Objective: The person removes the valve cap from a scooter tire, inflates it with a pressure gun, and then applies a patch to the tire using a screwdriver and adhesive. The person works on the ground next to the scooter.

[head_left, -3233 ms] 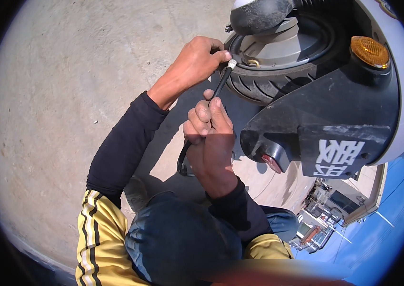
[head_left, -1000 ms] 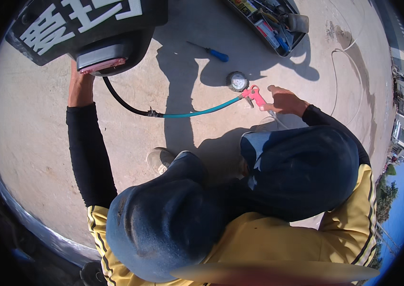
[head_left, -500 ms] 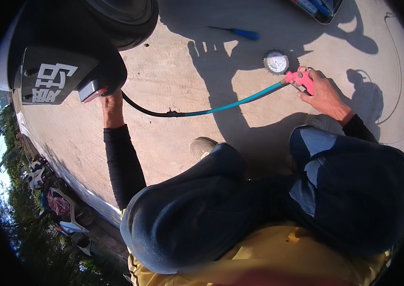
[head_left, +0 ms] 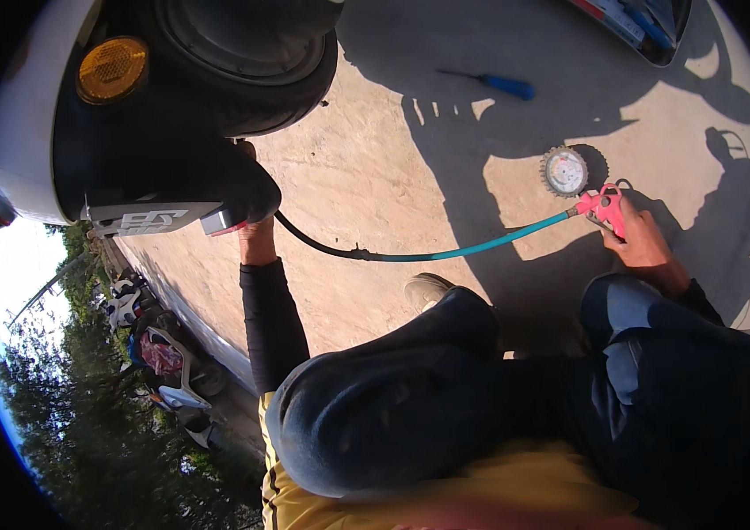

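Note:
My right hand [head_left: 647, 246] is closed round the pink grip of a tyre inflator gun [head_left: 605, 215]. A round dial gauge [head_left: 564, 171] with a toothed dark rim sits on the gun's far side. From the gun a hose [head_left: 445, 255], teal turning to black, curves left and passes behind the black rear mudguard [head_left: 255, 190] of a motor scooter. My left hand [head_left: 257, 240] reaches up behind that mudguard, below the tyre [head_left: 308, 102]. Its fingers are mostly hidden there, so whether they grip the hose end cannot be seen.
A blue-handled screwdriver [head_left: 507, 86] lies on the concrete floor [head_left: 348, 185] beyond the hose. At the far right is an open tool tray [head_left: 649, 40]. The scooter's body with its orange reflector [head_left: 112, 70] fills the upper left. Parked motorbikes [head_left: 171, 371] stand farther left.
The view has shifted, so the scooter, hose, tools and both hands appear farther right and lower. More of the scooter's side and reflector shows. My right hand still holds the inflator gun.

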`<act>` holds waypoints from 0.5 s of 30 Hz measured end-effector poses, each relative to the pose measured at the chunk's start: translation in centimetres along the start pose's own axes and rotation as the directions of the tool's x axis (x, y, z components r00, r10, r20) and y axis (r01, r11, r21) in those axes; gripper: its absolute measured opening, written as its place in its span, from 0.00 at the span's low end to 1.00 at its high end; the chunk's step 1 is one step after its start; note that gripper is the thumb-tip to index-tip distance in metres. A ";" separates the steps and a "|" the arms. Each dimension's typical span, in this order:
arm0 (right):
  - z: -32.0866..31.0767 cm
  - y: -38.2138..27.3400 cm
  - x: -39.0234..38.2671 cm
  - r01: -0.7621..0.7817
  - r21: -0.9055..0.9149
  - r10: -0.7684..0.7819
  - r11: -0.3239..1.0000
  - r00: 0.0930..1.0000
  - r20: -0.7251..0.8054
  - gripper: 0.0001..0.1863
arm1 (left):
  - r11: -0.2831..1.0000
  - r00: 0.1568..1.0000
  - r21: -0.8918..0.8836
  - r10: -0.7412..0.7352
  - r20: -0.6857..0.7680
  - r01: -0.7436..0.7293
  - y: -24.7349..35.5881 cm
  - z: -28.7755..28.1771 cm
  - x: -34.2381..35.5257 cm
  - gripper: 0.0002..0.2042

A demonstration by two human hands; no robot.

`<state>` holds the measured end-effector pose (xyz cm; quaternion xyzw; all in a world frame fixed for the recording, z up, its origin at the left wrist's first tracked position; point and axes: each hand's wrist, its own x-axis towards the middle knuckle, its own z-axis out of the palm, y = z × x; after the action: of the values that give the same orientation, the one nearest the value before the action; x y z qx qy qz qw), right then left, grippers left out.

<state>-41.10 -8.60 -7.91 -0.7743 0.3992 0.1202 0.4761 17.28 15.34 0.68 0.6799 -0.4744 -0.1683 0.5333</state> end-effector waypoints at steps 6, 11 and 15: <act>0.4 0.9 -0.6 -0.052 -0.019 0.052 0.998 0.999 -0.007 0.23 | 0.990 0.988 -0.018 -0.141 -0.068 0.140 1.4 1.8 1.3 0.29; 0.0 -0.7 -0.7 -0.029 0.004 0.030 1.000 0.999 -0.028 0.23 | 0.964 0.972 0.122 -0.236 -0.017 0.236 4.6 3.0 1.8 0.31; -1.2 -1.5 0.0 0.088 0.042 -0.088 0.995 0.996 0.019 0.23 | 0.940 0.944 0.161 -0.318 0.087 0.301 5.3 0.0 2.0 0.37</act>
<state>-40.22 -9.28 -6.28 -0.7799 0.3621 0.0990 0.5008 15.80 13.83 5.90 0.7727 -0.4015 -0.2527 0.4217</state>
